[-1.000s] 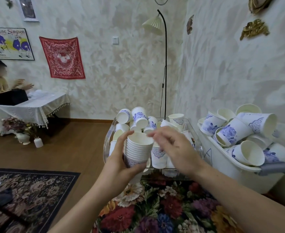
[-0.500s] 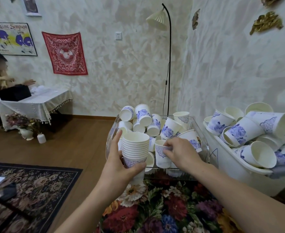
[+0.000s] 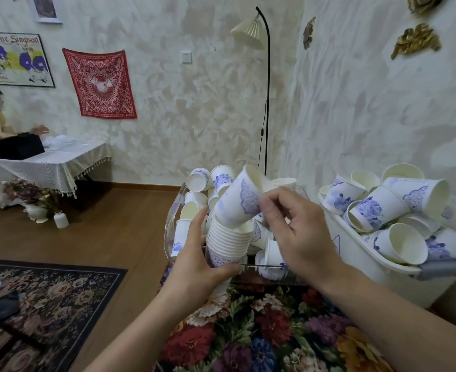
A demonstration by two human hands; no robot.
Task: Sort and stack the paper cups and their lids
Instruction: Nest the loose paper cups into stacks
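Note:
My left hand grips a nested stack of white paper cups with blue prints, held upright in front of a clear bin. My right hand pinches a single blue-printed cup, tilted with its base at the mouth of the stack and its rim pointing up and right. The clear bin holds several loose cups lying at all angles. No lids are visible.
A white tub heaped with several more cups stands at the right against the wall. A floral cloth covers the surface below my arms. A floor lamp stands behind the bin. Another person sits at a cloth-covered table far left.
My right hand reached into the clear bin, took one cup and lifted it up to the top of the stack. The left hand kept holding the stack.

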